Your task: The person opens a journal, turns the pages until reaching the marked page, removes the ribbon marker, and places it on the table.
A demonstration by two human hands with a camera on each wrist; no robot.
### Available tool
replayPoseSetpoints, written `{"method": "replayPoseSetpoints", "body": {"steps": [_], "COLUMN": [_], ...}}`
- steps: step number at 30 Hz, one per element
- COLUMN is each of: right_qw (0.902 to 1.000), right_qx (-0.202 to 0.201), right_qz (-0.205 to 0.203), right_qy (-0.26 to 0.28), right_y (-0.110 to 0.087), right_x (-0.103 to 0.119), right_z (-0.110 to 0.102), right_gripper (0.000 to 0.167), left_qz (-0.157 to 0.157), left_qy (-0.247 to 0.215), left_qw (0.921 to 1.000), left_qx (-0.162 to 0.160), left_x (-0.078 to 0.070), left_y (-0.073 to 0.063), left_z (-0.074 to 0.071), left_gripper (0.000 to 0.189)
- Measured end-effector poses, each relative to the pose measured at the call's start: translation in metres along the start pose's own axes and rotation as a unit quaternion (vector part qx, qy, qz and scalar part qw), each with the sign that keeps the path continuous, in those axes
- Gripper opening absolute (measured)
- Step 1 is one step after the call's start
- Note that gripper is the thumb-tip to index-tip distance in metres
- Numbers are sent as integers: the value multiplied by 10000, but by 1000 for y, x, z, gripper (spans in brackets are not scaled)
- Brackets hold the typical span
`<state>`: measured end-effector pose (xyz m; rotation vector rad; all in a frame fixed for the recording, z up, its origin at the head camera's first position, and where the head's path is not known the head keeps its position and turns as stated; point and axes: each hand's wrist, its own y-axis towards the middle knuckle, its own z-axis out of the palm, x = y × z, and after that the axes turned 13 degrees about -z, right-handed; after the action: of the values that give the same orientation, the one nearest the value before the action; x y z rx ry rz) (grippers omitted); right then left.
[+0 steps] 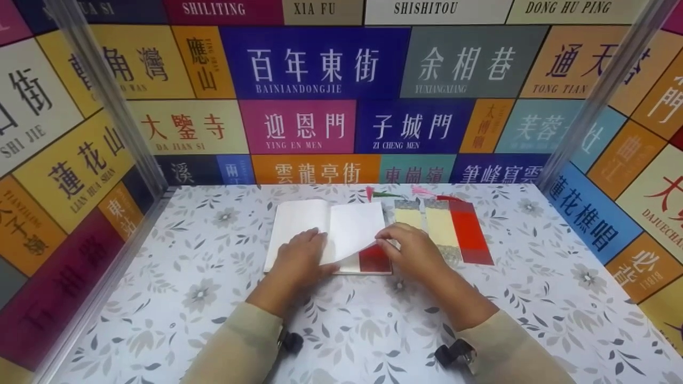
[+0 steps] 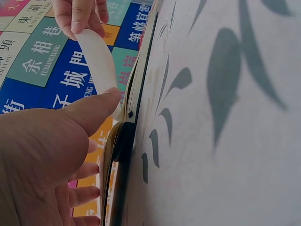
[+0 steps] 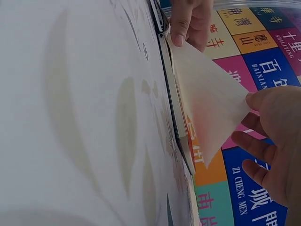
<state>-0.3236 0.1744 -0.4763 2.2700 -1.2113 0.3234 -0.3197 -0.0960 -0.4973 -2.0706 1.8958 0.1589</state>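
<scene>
A book with blank white pages (image 1: pixel 291 218) lies spread on the table in the head view. My left hand (image 1: pixel 300 256) rests on its left side, the thumb reaching across the lower inner margin, fingers fairly straight. At the right, my right hand (image 1: pixel 415 249) pinches the outer edge of a page (image 1: pixel 356 224) between thumb and fingers. That page is lifted and curves up, as the right wrist view also shows with the raised page (image 3: pixel 211 94). Beneath it, a red strip (image 1: pixel 375 260) lies on the lower right part of the book, partly hidden.
Right of the book lie two cream bookmarks with grey patterned ends, a smaller one (image 1: pixel 407 215) and a longer one (image 1: pixel 442 226). A red bookmark (image 1: pixel 472 232) lies beside them. Tassels (image 1: pixel 392 195) extend behind. Colourful sign panels (image 1: pixel 315 64) enclose the floral-covered table (image 1: pixel 203 320).
</scene>
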Motion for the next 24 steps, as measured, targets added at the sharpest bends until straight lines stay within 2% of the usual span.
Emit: {"method": "replayPoseSetpoints", "body": {"steps": [9,18,24], "right_qw": [9990,9977,9961], "right_qx": [192,388,597], "right_qz": [348,506,571], "right_qy": [216,247,324], "right_y": [0,-1,-1], "right_x": [-1,-1,-2], "right_z": [0,0,0], "right_gripper": [25,49,56], "left_qz": [-102,-25,-133], "left_qy": [-168,-133,-459], "left_qw": [9998,9998,9986], "left_qx": [-75,-176,-219], "left_x": [-2,-2,-2], "left_y": [2,1,0], "left_z": [1,0,-1], "left_gripper": [91,88,98]}}
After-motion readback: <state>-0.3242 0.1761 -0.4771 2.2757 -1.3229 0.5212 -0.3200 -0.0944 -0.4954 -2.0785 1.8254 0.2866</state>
